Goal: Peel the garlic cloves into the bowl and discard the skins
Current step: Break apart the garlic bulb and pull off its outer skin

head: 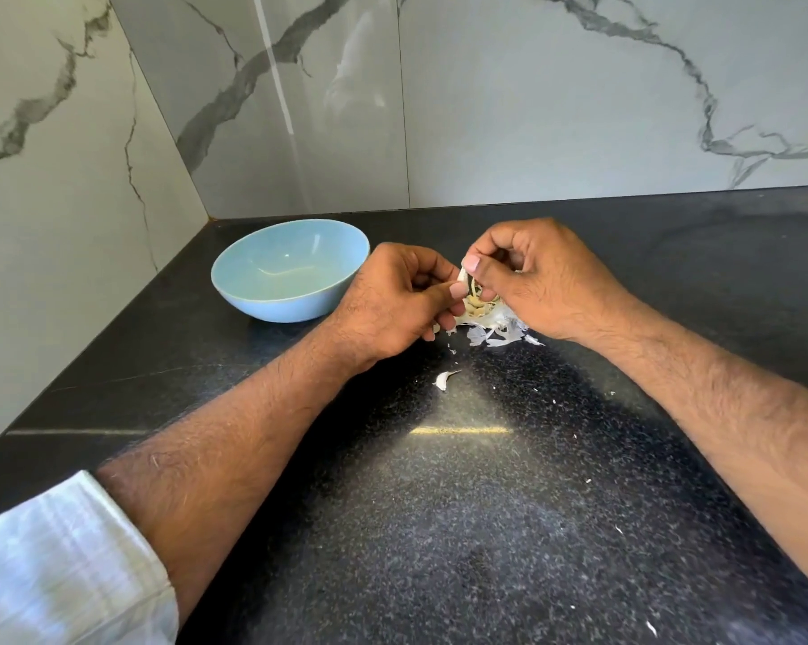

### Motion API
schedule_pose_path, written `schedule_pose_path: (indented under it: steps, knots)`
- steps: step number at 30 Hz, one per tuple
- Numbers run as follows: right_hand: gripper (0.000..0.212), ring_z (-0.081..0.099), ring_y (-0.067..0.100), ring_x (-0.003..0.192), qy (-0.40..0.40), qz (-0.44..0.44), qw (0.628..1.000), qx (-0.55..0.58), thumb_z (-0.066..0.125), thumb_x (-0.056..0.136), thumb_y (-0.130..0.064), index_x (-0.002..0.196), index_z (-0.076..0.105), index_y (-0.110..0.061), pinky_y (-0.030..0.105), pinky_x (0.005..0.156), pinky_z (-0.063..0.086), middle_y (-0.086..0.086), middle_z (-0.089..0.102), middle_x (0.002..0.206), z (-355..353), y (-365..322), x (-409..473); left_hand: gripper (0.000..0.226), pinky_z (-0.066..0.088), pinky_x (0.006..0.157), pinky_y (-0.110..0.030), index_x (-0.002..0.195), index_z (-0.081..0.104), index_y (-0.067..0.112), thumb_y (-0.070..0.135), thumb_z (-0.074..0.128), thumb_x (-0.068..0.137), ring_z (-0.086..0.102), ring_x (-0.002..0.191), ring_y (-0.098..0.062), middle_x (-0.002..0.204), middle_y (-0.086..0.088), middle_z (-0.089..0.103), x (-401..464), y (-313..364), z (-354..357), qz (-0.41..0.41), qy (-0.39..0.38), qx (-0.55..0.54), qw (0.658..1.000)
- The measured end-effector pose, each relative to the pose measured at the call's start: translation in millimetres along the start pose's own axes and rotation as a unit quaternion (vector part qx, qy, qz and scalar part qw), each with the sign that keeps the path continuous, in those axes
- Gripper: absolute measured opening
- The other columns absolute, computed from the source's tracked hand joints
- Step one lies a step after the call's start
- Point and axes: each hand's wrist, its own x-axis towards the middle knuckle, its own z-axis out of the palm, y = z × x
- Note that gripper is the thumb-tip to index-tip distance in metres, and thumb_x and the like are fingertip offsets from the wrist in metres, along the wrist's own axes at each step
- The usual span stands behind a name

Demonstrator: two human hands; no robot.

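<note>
nearest: white sleeve [62, 565] on the left forearm, low left of view. black counter [462, 528] runs forward from there, speckled, with small skin flecks scattered on it. one larger skin scrap [446, 379] lies alone between the forearms, just short of the hands.

mid: both hands meet over the counter, fingers curled. left hand [392, 304] pinches the near-left side of the garlic [478, 302], thumb on top. right hand [546, 281] grips the garlic from the right and above, thumb tip pressed at its upper edge where a white skin flap stands up. garlic sits between the two thumbs; looks like a partly stripped head, root base facing the camera. cannot tell how many cloves remain, fingers cover most of it. loose skins [504, 332] lie piled on the counter just beneath and to the right of it.

far: blue bowl [290, 272], near the left hand, to its left and slightly beyond, by the wall corner. looks empty. marble wall [532, 95] behind.

key relation: bowl lies to the left of the garlic, so the left hand is the nearer one for dropping a freed clove; judged path is short, leftward and slightly away. judged stage: early, no clove in bowl yet, skins not yet discarded.
</note>
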Motion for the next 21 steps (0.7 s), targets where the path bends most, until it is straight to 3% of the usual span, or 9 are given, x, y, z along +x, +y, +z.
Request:
schedule_pose_path:
  steps: [4,8,12,17,21]
  knots:
    - [0.009,0.075,0.006,0.069,-0.013,0.014,0.999,0.033,0.070,0.101,-0.024,0.095,0.075,-0.022,0.050,0.071,0.065,-0.001,0.076,0.078,-4,2,0,0.013,0.054,0.052,-0.026,0.095,0.075,0.007,0.005,0.066,0.104,0.072,0.066,-0.019,0.081,-0.011,0.078,1,-1,-3,0.007,-0.010,-0.014,1.000]
    - [0.007,0.076,0.006,0.069,-0.022,0.031,0.998,0.051,0.072,0.100,-0.023,0.094,0.075,-0.021,0.035,0.064,0.060,-0.003,0.078,0.078,-6,2,1,0.012,0.052,0.050,-0.024,0.102,0.073,-0.002,0.004,0.064,0.106,0.069,0.062,-0.015,0.080,-0.011,0.077,1,-1,-5,0.000,0.005,-0.013,1.000]
    - [0.003,0.077,0.014,0.071,-0.046,0.034,0.995,0.084,0.076,0.097,-0.020,0.094,0.077,-0.019,0.045,0.068,0.062,0.000,0.079,0.079,-6,3,1,0.010,0.050,0.048,-0.023,0.098,0.074,0.005,0.010,0.067,0.105,0.070,0.059,-0.014,0.077,-0.007,0.078,3,-3,-8,0.009,0.031,0.043,0.999]
    - [0.004,0.078,0.024,0.076,-0.040,0.065,0.987,0.140,0.081,0.090,-0.010,0.093,0.079,-0.012,0.038,0.066,0.062,0.007,0.078,0.077,-8,6,2,0.010,0.051,0.048,-0.025,0.095,0.073,0.011,0.016,0.071,0.104,0.073,0.062,-0.017,0.075,-0.004,0.078,4,-6,-8,0.014,0.036,0.063,0.997]
    - [0.008,0.078,0.030,0.081,-0.036,0.086,0.990,0.109,0.087,0.083,-0.011,0.087,0.080,-0.013,0.042,0.071,0.062,0.005,0.078,0.077,-14,16,4,0.004,0.053,0.052,-0.023,0.097,0.073,0.017,0.019,0.074,0.100,0.077,0.069,-0.020,0.079,-0.002,0.078,7,-13,-17,0.021,0.054,0.099,0.993]
